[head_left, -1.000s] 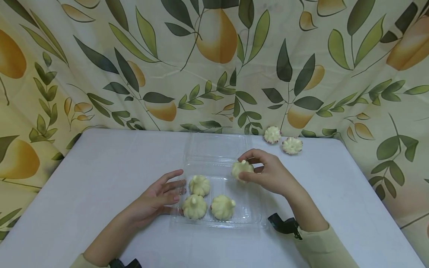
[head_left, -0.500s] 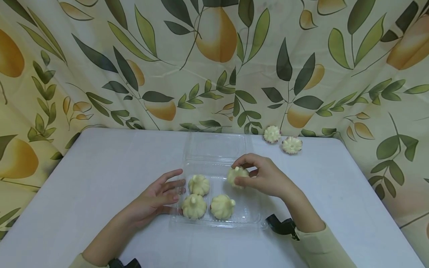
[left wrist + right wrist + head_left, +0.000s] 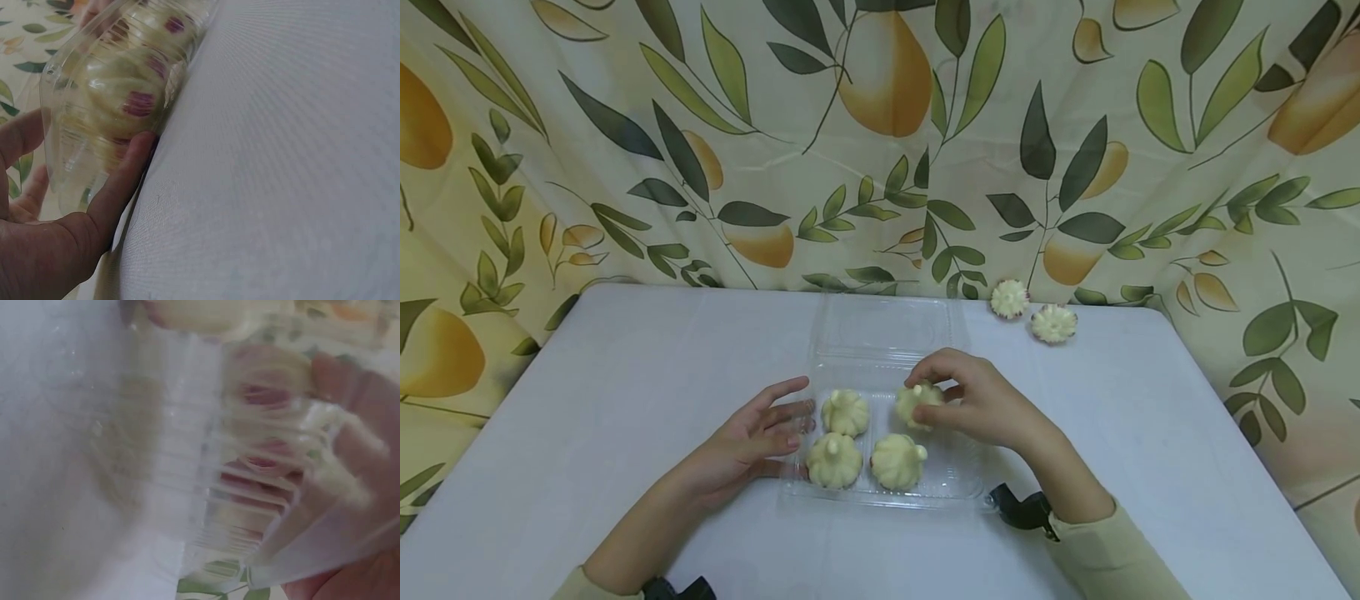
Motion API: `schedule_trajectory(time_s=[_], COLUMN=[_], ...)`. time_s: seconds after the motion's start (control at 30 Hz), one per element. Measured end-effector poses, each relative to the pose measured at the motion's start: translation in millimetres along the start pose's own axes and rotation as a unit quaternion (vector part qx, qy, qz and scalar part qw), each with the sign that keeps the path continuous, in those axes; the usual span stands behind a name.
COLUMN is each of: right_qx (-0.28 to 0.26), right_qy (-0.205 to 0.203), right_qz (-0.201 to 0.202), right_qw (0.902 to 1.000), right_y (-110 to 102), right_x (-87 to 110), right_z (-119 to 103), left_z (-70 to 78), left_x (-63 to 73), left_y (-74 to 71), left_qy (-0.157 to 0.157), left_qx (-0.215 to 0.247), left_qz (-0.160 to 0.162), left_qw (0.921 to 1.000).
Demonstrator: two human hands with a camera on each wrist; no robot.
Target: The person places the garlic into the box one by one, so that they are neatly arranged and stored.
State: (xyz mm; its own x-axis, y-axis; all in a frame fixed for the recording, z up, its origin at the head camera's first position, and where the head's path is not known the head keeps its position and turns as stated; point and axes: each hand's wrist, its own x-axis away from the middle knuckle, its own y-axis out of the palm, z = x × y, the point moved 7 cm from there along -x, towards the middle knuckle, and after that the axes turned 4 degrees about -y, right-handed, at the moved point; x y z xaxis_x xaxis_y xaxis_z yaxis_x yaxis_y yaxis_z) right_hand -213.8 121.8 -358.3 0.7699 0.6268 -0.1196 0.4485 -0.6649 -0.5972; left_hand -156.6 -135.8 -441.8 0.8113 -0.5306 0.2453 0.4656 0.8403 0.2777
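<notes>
In the head view a clear plastic clamshell box [image 3: 951,492] lies with its lid [image 3: 887,325] folded back. Three pale, ribbed garlic bulbs sit inside: a rear left bulb [image 3: 845,412], a front left bulb [image 3: 835,461] and a front middle bulb [image 3: 898,462]. Between its thumb and fingers my right hand [image 3: 981,400] pinches another garlic bulb [image 3: 917,404] over the rear middle of the box. My left hand [image 3: 748,446] rests against the box's left side, fingers extended. In the left wrist view, purple patches show on a bulb [image 3: 125,90] through the plastic, and the thumb [image 3: 122,181] touches the wall.
Two more garlic bulbs stand at the table's back edge, right of the lid: one bulb [image 3: 1009,299] and a second bulb [image 3: 1054,324]. The white table [image 3: 625,375] meets a patterned curtain [image 3: 880,167] behind. The right wrist view is blurred by the box's wall.
My right hand has moved left and slightly toward me with its garlic bulb, from the rear right of the box to its rear middle. My left hand has stayed put.
</notes>
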Motion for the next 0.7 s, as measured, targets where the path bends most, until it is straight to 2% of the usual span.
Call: schedule_trajectory(time_s=[0.33, 0.7], right_qx=[0.045, 0.075], right_qy=[-0.039, -0.051], right_qz=[-0.030, -0.049], right_qw=[0.9978, 0.9947], right_y=[11, 23], right_x=[-2.2, -3.8], right_z=[-2, -3], left_z=[1.9, 1.7], left_x=[0.8, 2.2], left_y=[0.4, -0.2], left_qy=[0.001, 0.001], left_qx=[-0.003, -0.015], left_qz=[-0.001, 0.000], left_qw=[1.0000, 0.9999])
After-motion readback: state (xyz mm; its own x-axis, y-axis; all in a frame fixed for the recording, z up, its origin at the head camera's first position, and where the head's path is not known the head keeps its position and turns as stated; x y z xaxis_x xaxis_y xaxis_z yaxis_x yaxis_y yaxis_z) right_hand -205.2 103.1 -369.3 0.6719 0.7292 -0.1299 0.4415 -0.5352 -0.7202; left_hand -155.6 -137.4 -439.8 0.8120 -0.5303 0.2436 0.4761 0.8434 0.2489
